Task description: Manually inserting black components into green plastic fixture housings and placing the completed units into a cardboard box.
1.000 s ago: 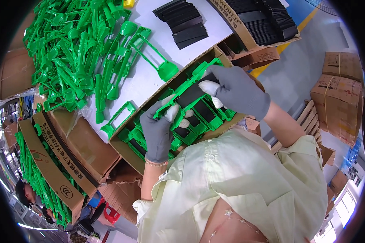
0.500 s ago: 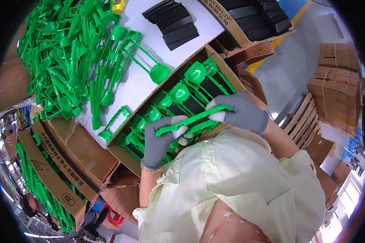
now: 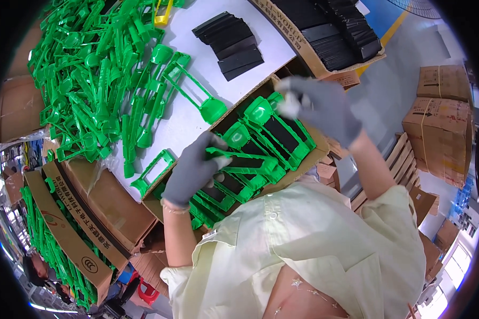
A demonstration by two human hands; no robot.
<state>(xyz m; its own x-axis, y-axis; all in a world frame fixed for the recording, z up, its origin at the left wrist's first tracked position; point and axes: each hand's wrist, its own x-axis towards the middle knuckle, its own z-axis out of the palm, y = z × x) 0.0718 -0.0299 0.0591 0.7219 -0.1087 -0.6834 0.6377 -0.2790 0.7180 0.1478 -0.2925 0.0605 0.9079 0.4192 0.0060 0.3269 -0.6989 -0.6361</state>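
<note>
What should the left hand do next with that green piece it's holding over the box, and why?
Probably lower the green piece flat onto the row of matching parts in the cardboard box. The left hand holds it just above them, and the right hand is lifted toward the far end, apparently off the piece.

Loose parts pile (image 3: 98, 80) left on table (image 3: 271, 50), packed carton (image 3: 314, 154) before it, strip stack (image 3: 231, 45) behind, perhaps touching nothing

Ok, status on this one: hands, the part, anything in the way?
Left hand gripping green plastic part over the cardboard box. Right hand raised, blurred, grip unclear. Box full of matching green parts; nothing blocking.
</note>
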